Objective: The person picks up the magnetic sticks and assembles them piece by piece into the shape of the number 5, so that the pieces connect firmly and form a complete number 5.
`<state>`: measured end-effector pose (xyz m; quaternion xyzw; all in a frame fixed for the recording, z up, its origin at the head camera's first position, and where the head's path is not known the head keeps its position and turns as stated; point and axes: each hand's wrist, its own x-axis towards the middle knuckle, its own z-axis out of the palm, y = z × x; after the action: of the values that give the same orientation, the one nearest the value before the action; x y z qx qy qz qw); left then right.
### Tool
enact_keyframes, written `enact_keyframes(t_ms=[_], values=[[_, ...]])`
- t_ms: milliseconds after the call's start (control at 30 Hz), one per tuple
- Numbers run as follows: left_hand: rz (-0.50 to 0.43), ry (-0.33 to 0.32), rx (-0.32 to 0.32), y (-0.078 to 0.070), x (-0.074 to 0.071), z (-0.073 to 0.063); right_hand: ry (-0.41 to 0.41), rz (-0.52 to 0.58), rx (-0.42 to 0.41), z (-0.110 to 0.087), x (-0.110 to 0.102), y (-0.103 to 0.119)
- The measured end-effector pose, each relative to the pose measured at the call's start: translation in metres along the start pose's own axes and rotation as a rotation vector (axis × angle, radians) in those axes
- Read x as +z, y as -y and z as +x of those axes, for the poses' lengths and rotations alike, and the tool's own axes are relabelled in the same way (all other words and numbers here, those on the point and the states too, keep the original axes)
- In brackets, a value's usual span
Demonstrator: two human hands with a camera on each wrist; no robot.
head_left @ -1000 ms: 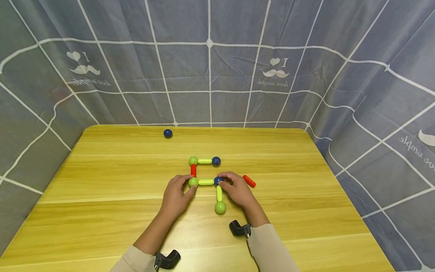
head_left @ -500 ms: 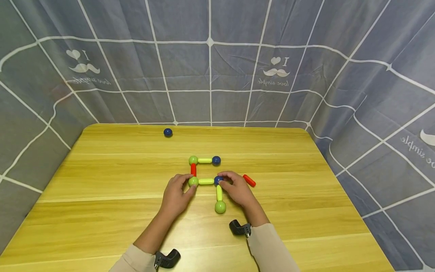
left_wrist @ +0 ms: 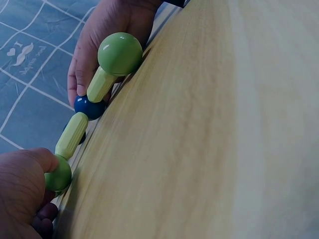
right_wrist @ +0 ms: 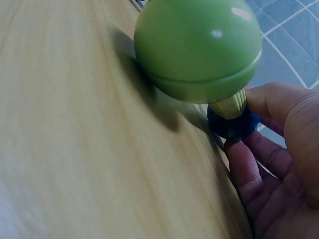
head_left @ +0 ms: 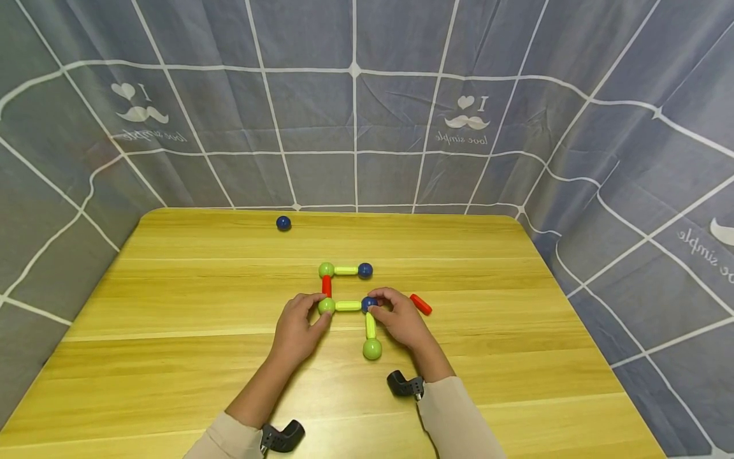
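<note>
A chain of toy rods and balls lies on the wooden table. My left hand (head_left: pixel 299 325) pinches the green ball (head_left: pixel 326 306) at the chain's near left corner, thumb and fingers on either side. With thumb and fingers, my right hand (head_left: pixel 402 318) grips the blue ball (head_left: pixel 369 304). A yellow-green rod (head_left: pixel 348 306) joins these two balls. From the gripped blue ball another yellow-green rod (head_left: pixel 370 326) runs toward me to a green ball (head_left: pixel 372 349). A red rod (head_left: pixel 327 286) leads away to a far green ball (head_left: pixel 326 270), then a yellow-green rod (head_left: pixel 346 271) and blue ball (head_left: pixel 365 271).
A loose red rod (head_left: pixel 420 304) lies just right of my right hand. Another blue ball (head_left: pixel 283 223) sits near the table's (head_left: pixel 172 299) far edge. A grey curtain (head_left: pixel 390 127) with white lines hangs behind and beside the table.
</note>
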<state>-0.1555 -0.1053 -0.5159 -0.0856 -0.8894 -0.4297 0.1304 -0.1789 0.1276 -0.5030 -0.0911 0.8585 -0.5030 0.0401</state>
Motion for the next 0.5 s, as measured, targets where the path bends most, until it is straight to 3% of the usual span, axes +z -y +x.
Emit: enact_keyframes(t_ms=[500], values=[[0.0,-0.004,0.002,0.0,-0.001,-0.0001,-0.008,-0.028,-0.028,-0.0007,0.0,0.0022]])
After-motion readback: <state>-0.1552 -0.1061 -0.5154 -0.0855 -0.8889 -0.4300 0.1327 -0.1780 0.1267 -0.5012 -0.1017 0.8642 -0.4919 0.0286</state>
